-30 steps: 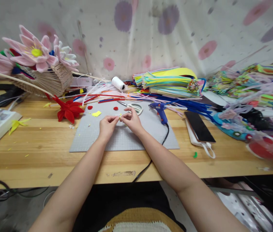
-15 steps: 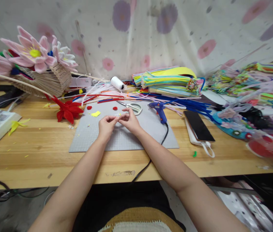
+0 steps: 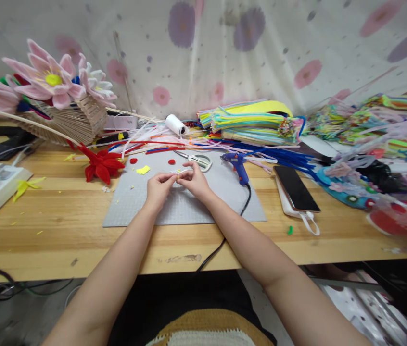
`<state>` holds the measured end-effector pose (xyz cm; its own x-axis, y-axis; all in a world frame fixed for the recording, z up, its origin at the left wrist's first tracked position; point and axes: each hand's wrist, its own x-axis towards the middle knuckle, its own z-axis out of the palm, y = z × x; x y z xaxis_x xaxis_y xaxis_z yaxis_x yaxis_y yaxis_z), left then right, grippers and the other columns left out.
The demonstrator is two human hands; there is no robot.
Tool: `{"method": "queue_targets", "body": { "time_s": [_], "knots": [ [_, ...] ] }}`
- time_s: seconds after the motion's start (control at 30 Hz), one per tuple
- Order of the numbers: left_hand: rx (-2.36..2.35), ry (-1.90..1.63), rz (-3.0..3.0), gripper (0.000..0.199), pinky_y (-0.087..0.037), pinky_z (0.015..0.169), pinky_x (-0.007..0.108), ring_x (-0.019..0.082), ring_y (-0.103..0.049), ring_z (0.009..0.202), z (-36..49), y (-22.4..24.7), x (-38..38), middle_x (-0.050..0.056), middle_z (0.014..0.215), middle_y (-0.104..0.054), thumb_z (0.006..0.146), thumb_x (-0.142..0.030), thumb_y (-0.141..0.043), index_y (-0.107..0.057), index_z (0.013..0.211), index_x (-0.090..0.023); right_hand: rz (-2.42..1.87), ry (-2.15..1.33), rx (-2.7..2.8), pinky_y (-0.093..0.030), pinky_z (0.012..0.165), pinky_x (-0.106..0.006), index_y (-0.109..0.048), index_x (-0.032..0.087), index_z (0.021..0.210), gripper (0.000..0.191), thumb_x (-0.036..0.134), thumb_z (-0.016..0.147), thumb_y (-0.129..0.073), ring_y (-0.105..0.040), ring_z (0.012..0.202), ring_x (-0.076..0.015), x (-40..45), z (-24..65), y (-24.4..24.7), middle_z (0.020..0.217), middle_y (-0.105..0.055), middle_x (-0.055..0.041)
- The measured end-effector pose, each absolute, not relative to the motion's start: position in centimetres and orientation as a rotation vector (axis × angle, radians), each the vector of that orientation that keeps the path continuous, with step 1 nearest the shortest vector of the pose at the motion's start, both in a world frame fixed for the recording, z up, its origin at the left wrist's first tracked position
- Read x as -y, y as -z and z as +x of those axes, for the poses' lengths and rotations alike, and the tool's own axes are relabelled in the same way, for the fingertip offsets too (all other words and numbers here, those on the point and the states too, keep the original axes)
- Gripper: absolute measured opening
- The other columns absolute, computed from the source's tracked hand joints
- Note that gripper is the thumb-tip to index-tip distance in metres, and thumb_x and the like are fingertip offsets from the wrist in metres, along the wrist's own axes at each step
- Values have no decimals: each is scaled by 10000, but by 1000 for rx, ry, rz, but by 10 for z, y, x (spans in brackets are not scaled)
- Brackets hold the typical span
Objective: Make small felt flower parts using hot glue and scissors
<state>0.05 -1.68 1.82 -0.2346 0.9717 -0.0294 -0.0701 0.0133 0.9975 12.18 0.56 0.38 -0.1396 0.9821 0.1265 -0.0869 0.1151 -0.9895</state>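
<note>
In the centre of the frame, the left hand (image 3: 159, 190) and the right hand (image 3: 195, 183) are meeting at their fingertips, both pinching a tiny yellowish piece (image 3: 178, 177) whose exact make is too small to tell. The piece is sitting between thumbs and forefingers, over the upper middle of a grey cutting mat (image 3: 127, 204), and the right forefinger is arching above it. Just beyond the fingertips, small whitish and yellow bits (image 3: 174, 171) are showing, partly hidden. On the mat, a yellow scrap (image 3: 143, 170) is lying to the left of the hands, two red discs (image 3: 133, 161) are resting near the mat's far edge, and scissors (image 3: 204, 164) with pale handles are lying just behind the right hand. Right of centre, a blue glue gun (image 3: 238, 167) is resting on the mat, its black cord (image 3: 213, 254) trailing towards the table's near edge. Farther right, a dark-screened phone (image 3: 296, 187) is lying on a wooden table (image 3: 62, 218). Left of the mat, a red fuzzy flower (image 3: 103, 166) is lying on its side, while pink-petalled flowers (image 3: 41, 86) are filling the upper left. Across the upper middle, a white thread spool (image 3: 174, 124) and bundled multicoloured pipe cleaners (image 3: 254, 125) are lying behind the mat.
</note>
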Motion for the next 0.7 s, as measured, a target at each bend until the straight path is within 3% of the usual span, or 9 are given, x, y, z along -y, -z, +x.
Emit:
{"method": "queue_targets", "body": {
  "time_s": [0.23,0.43,0.6,0.7],
  "knots": [
    [-1378,-1364,900,238,-185,378,199,27,-285,380,0,-17,13,-36,493,-514,571,-305,-724,-689,722,-125,-1045,-1232,1347,-482,645,-271,-415,227,929,458,229,559,-684,-590,633,-100,-10,126,-5,685,-605,74],
    [-1437,-1461,754,216,-201,388,196,28,-288,391,-5,-16,9,-63,457,-441,571,-288,-710,-649,681,-112,-1250,-1126,1761,-456,579,-251,-575,176,744,231,316,613,-703,-563,623,-106,-6,185,-48,706,-617,0],
    [-1325,-1516,640,196,-203,391,190,28,-309,423,-9,-20,8,-68,470,-415,521,-238,-715,-604,621,-110,-1632,-1333,2029,-470,526,-258,-632,168,770,321,473,674,-659,-602,599,-137,9,265,-77,733,-661,-66],
    [-1261,-1534,559,219,-199,393,184,25,-316,445,-10,-25,8,-66,484,-412,476,-212,-727,-548,563,-121,-1996,-1081,1941,-451,482,-275,-587,171,621,398,564,667,-629,-570,516,-140,10,304,-72,618,-635,-80]
  ]
}}
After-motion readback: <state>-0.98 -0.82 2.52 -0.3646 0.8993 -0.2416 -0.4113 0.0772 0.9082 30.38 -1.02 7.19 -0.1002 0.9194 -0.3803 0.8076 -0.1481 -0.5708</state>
